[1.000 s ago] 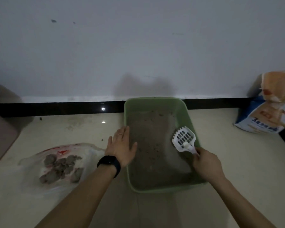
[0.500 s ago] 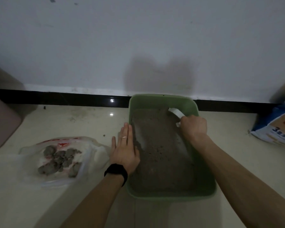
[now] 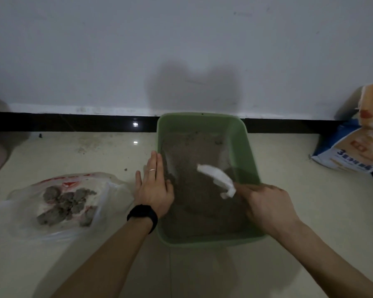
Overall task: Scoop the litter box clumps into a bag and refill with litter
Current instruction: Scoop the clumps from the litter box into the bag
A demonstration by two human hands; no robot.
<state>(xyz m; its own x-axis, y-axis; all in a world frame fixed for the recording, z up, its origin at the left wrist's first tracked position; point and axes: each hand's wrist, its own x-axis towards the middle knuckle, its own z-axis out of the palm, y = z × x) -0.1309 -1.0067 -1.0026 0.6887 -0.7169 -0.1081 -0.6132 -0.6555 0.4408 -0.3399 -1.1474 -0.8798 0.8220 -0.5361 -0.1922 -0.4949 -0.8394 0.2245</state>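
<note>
Now scoop [image 3: 216, 180] nearer, mid litter box [image 3: 242, 147].

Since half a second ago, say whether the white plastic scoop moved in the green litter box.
Yes. The white plastic scoop came from the far right corner of the green litter box toward its middle.

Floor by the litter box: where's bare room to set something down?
Bare: between the litter box and the litter sack; between the plastic bag and the baseboard. Crowded: the box's left side, with left hand and bag.
</note>
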